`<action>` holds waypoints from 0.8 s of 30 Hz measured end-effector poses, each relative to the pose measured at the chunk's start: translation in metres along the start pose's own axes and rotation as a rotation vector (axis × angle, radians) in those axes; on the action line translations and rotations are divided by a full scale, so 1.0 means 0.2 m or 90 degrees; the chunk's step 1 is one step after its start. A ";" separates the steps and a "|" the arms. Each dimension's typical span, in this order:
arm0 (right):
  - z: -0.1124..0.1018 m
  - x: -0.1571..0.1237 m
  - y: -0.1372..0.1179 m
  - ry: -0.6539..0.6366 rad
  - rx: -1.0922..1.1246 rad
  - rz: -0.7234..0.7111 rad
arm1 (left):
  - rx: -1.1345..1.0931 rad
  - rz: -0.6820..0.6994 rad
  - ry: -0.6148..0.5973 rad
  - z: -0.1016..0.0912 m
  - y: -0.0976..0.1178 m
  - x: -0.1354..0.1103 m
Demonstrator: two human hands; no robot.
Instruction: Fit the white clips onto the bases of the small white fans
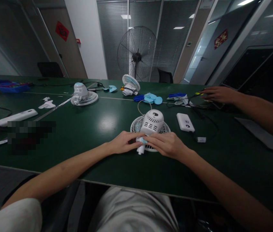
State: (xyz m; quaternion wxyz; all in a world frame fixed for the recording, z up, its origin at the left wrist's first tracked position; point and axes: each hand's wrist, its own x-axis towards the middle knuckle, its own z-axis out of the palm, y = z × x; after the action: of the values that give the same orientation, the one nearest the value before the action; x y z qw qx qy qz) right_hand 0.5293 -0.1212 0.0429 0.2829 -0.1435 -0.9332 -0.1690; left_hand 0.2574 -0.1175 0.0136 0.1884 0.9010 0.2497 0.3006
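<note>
Pale shirt cloth [136,209] covers my body at the bottom edge. Beyond it, on one dark green counter [126,170], one small white fan [153,120] lies grille-down before me, motor housing upward. My left grip [123,142] and right grip [167,145] meet at its near side, both clamped on its joint [141,140], with one white stem [140,150] showing below the fingers. Two more small fans make three: a second fan [80,93] farther left, a third fan [130,85] near the far edge. One white power bank [185,122] lies to the right, one long white bar [17,118] well to the left. One other person's hand [219,94] reaches in from the right. Behind the counter stands one large floor fan [136,57].
</note>
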 end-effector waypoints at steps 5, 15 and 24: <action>0.02 0.02 -0.05 0.013 -0.048 0.050 | -0.001 -0.013 -0.020 -0.01 0.02 0.01; 0.00 0.00 -0.03 0.009 -0.037 -0.008 | -0.005 -0.008 -0.018 -0.01 0.02 0.01; 0.04 0.05 -0.07 0.026 -0.087 0.054 | 0.002 -0.005 -0.012 0.00 0.01 0.00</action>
State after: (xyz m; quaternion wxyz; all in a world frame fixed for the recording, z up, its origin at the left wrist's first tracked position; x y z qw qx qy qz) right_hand 0.5135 -0.1289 0.0393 0.2985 -0.1984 -0.9066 -0.2228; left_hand 0.2585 -0.1190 0.0140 0.1902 0.9030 0.2524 0.2911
